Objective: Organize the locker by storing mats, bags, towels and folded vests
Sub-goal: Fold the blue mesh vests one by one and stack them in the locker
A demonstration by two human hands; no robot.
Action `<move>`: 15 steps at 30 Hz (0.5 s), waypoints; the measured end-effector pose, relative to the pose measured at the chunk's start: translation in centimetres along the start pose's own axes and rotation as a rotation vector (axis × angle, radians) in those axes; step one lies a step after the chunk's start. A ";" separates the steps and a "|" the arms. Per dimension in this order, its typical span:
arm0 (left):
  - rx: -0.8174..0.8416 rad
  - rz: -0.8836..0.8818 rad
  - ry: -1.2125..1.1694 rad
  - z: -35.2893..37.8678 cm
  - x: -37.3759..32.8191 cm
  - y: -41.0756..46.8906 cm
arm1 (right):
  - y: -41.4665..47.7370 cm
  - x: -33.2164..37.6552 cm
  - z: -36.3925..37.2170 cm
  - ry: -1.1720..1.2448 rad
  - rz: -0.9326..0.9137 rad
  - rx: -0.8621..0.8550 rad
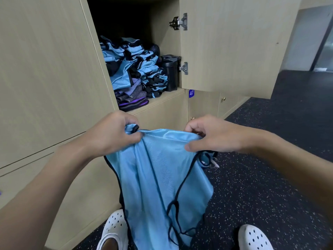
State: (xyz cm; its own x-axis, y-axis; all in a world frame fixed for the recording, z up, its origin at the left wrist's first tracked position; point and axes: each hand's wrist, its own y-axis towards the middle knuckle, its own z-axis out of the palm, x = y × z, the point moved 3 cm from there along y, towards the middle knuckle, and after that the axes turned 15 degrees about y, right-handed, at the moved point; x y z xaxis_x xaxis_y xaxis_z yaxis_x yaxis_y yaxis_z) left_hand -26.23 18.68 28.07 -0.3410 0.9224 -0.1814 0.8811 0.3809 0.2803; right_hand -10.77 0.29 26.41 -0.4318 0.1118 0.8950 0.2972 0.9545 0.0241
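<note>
the blue vest point(162, 177) hangs unfolded in the lower middle of the frame, its top edge pinched by the left hand point(115, 134) at one corner and gripped by the right hand point(207, 138) at the other, below the open locker point(162, 98) in the upper middle. the cloth looks thin and slick, so a loose pinch could let a corner slide free and spoil the fold. its black-edged loops dangle near the white shoe point(113, 230) and could catch underfoot. the folded vests point(144, 65) in the locker are heaped unevenly over purple cloth point(131, 101), so one more pushed on top might tip some out onto the floor point(261, 177). the back of the locker is dark, the black bin point(171, 73) partly hidden, the vest's hem cut off at the bottom edge, and a small blue bundle under the right hand cannot be made out
</note>
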 end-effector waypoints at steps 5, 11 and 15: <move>-0.013 -0.045 0.027 -0.5 1.2 -0.1 | 0.0 0.7 -0.5 0.019 -0.012 -0.022; 0.077 -0.052 -0.104 -0.3 -0.3 -0.4 | 0.2 1.0 0.0 0.136 -0.071 -0.083; 0.105 -0.030 -0.324 0.4 -2.7 -0.3 | 0.4 1.6 0.5 0.229 -0.112 -0.081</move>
State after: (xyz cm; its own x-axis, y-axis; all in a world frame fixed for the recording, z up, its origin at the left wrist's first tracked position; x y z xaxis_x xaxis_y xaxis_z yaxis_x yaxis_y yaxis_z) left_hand -25.46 16.03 28.05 -0.2606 0.8361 -0.4828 0.9068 0.3836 0.1748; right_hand -11.79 0.95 27.61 -0.2647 -0.0671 0.9620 0.3298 0.9311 0.1557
